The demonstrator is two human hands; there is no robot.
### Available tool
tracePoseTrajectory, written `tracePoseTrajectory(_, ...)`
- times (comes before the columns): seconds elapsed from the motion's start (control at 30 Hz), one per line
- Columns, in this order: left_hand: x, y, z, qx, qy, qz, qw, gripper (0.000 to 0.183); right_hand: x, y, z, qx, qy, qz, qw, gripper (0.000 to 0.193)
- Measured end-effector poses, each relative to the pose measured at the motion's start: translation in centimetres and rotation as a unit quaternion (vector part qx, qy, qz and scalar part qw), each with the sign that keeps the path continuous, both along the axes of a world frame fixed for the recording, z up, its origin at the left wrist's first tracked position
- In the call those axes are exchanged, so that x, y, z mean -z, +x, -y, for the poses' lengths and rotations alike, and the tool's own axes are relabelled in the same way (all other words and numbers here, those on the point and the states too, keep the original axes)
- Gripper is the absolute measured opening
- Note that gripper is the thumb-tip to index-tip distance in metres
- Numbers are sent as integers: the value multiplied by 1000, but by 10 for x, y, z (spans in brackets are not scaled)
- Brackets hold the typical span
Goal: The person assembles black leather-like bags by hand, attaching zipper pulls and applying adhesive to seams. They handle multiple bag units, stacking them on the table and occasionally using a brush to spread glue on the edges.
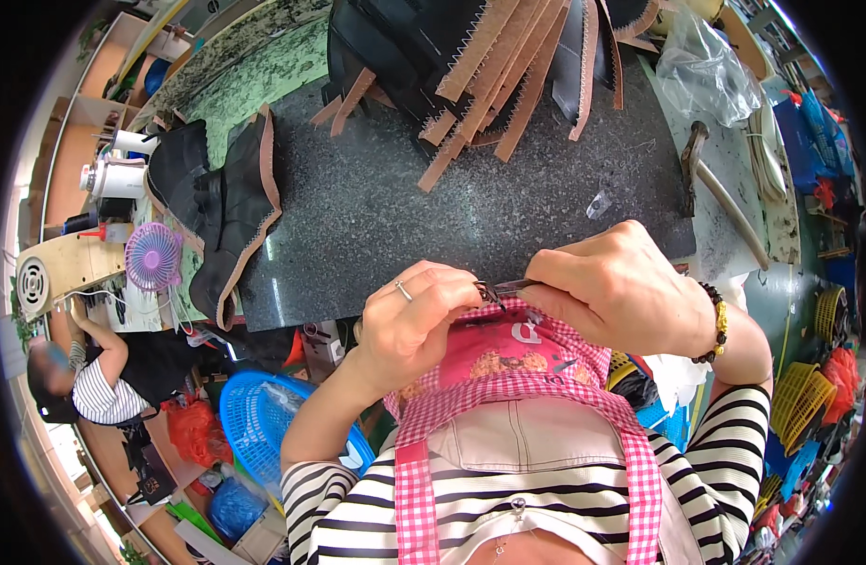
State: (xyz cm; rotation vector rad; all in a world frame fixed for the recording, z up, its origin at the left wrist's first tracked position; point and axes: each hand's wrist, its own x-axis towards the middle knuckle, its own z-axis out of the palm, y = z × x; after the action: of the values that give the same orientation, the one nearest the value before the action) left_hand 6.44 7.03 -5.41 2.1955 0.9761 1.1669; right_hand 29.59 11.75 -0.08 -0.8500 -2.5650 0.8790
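My left hand [416, 317] and my right hand [621, 287] meet just above my pink checked apron [508, 377]. Together they pinch a small dark strip piece [504, 286] between the fingertips. The piece is thin and mostly hidden by my fingers. A ring sits on my left hand and a bead bracelet [717, 325] on my right wrist. Both hands hover at the near edge of a dark speckled stone slab [376, 207].
A heap of black and tan leather strips [489, 56] lies at the slab's far end, more black pieces [221, 202] at its left. A hammer [720, 193] rests right of the slab. A small pink fan [152, 256], a blue basket [259, 414] and a seated person [89, 377] are on the left.
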Motion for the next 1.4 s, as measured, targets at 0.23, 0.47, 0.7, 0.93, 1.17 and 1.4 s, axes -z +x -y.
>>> tracePoseTrajectory(0.23, 2, 3, 2, -3, -25, 20, 999, 23, 4, -3, 6, 6, 20, 33, 999, 22)
tracePoseTrajectory(0.47, 12, 3, 9, 1, -135, 105, 985, 9, 13, 0, -5, -35, -104, -23, 994, 18)
tracePoseTrajectory(0.7, 38, 23, 19, 47, -355, 457, 814, 13, 58, -7, -9, -124, -79, -292, 945, 12)
tracePoseTrajectory(0.93, 15, 17, 11, 3, -336, 391, 857, 9, 48, -4, -4, 36, -137, -326, 935, 29)
tracePoseTrajectory(1.17, 7, 11, 17, -27, -313, 317, 895, 10, 24, -21, 4, 99, -342, -237, 904, 30)
tracePoseTrajectory(1.4, 8, 7, 23, -43, -307, 319, 896, 9, 37, -27, 0, 15, -187, -233, 954, 21)
